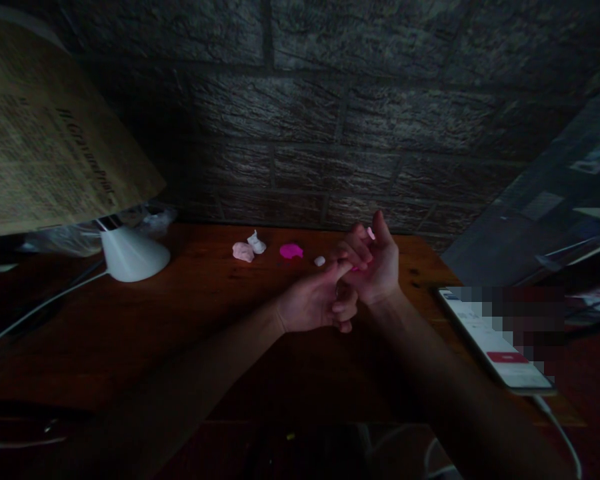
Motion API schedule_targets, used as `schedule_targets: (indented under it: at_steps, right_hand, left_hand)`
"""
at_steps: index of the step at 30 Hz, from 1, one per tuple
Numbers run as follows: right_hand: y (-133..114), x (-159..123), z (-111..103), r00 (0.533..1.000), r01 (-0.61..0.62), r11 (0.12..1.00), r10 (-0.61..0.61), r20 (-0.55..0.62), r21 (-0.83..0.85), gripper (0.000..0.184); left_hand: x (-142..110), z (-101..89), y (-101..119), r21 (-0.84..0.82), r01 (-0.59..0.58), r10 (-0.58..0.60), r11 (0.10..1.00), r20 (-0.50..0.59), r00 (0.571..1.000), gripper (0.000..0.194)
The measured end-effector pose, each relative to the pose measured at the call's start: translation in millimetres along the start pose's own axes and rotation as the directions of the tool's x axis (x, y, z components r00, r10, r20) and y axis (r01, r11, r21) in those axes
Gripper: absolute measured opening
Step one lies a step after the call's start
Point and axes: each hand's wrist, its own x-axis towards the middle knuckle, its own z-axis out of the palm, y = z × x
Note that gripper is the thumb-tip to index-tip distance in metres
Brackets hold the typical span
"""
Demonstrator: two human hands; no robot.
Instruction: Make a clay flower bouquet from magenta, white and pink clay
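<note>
My left hand (316, 307) and my right hand (380, 263) meet above the wooden table. Bright pink modelling clay (357, 268) shows between the fingers of both hands, mostly hidden by them. A small light pink piece (371, 233) sticks at the fingers of my right hand, below its raised thumb. The left thumb and forefinger press in at the right palm, while its other fingers curl. Left of the hands, a small white lump (319, 261), a flat magenta piece (291, 251), a pale pink lump (243, 251) and a white lump (257, 243) lie on the table.
A lamp with a newspaper-print shade (55, 140) and white base (133, 253) stands at the left, its cord trailing across the wooden table (195, 313). A lit tablet (495, 340) with a cable lies at the right edge. Behind rises a dark brick wall (300, 113).
</note>
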Motion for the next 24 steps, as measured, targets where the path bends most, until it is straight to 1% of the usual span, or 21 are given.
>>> schedule_targets:
  at_steps: [2,3,4,6,8,10,12,15,17,18,20,22,23,24]
  right_hand:
    - [1,2,2,0.996,0.036,0.999,-0.034,-0.077,0.017,0.047]
    - [2,3,2,0.994,0.051,0.998,-0.048,-0.095,0.027,0.044]
    - [2,3,1,0.994,0.058,0.998,-0.054,-0.093,0.036,0.042]
    - [2,2,-3,0.998,0.054,0.997,-0.052,-0.037,0.052,0.044]
    - [2,-1,-6,0.998,0.043,0.997,-0.046,0.043,0.062,0.052]
    - [0,-4,-7,0.995,0.025,0.998,-0.031,0.099,0.063,0.061]
    - [-2,-6,-7,0.992,-0.009,0.999,0.003,0.123,0.048,0.067]
    - [-3,-6,-7,0.992,-0.047,0.999,0.043,0.117,0.027,0.066]
    - [0,-3,-9,0.996,-0.066,0.998,0.064,0.067,0.018,0.063]
    - [1,-1,-10,0.997,-0.077,0.997,0.076,0.031,0.009,0.061]
    - [5,3,-12,0.994,-0.091,0.996,0.091,-0.054,-0.012,0.053]
    - [7,6,-14,0.989,-0.075,0.997,0.071,-0.132,-0.02,0.041]
    - [8,7,-14,0.986,-0.056,0.998,0.052,-0.159,-0.018,0.036]
    - [8,8,-14,0.984,-0.035,0.999,0.032,-0.175,-0.015,0.032]
  left_hand:
    - [-1,1.8,4,-0.063,-0.029,0.028,0.998,-0.016,0.999,0.072]
    - [-1,1.9,4,-0.076,-0.03,0.028,0.997,-0.02,0.999,0.073]
    - [0,1.3,4,-0.076,-0.02,0.019,0.997,-0.016,1.0,0.074]
    - [2,-0.6,0,-0.038,0.021,-0.02,0.999,0.006,1.0,0.081]
    - [4,-2.1,-4,0.054,0.05,-0.051,0.997,0.017,0.999,0.088]
    - [5,-1.8,-6,0.186,0.051,-0.053,0.981,0.002,0.999,0.093]
    - [5,-0.2,-6,0.317,0.041,-0.037,0.947,-0.018,0.999,0.093]
    - [3,-1.0,-5,0.482,0.055,-0.03,0.874,-0.06,0.998,0.087]
    - [1,-6.6,-5,0.634,0.068,0.005,0.771,-0.112,0.994,0.085]
    - [1,-10.9,-6,0.73,0.066,0.048,0.68,-0.134,0.99,0.082]
    - [-1,-20.4,-7,0.901,0.049,0.211,0.43,-0.153,0.965,0.085]
    - [-2,-28.0,-7,0.984,0.055,0.305,0.17,-0.106,0.946,0.081]
    - [-3,-30.3,-7,0.995,0.057,0.327,0.082,-0.08,0.942,0.08]
    - [-3,-31.3,-7,0.998,0.057,0.333,0.019,-0.06,0.941,0.079]
